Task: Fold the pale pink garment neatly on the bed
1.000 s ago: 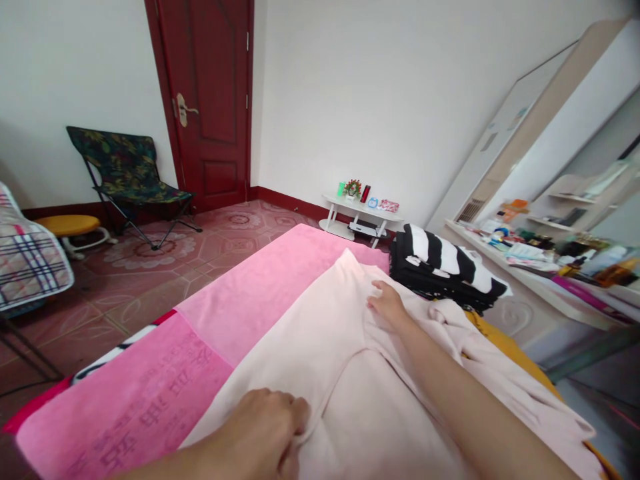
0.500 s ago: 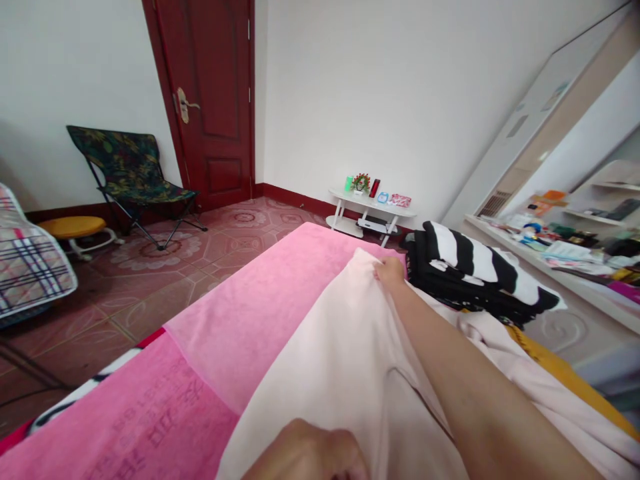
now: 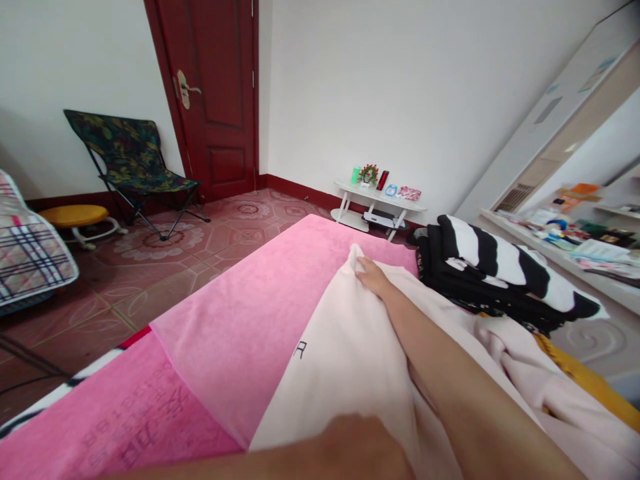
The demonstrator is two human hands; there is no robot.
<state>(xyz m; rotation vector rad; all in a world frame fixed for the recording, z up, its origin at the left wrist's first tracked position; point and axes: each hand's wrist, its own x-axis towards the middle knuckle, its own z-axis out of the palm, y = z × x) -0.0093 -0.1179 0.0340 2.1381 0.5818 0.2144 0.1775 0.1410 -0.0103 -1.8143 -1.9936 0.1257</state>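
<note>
On the fuzzy pink blanket (image 3: 240, 320), the right hand (image 3: 371, 277) pinches the far corner of a soft, pale cloth (image 3: 345, 360). Closer in, the left hand (image 3: 350, 447) lies on its near edge; its fingers are hidden, so I cannot tell its grip.

A pale pink garment (image 3: 345, 347) is spread over a pink towel (image 3: 250, 313) on the bed. Its far corner is pinched by the right hand (image 3: 370, 275); its near edge is pressed by the left hand (image 3: 350, 447). A black-and-white striped pile (image 3: 495, 270) lies just beside it.
</note>
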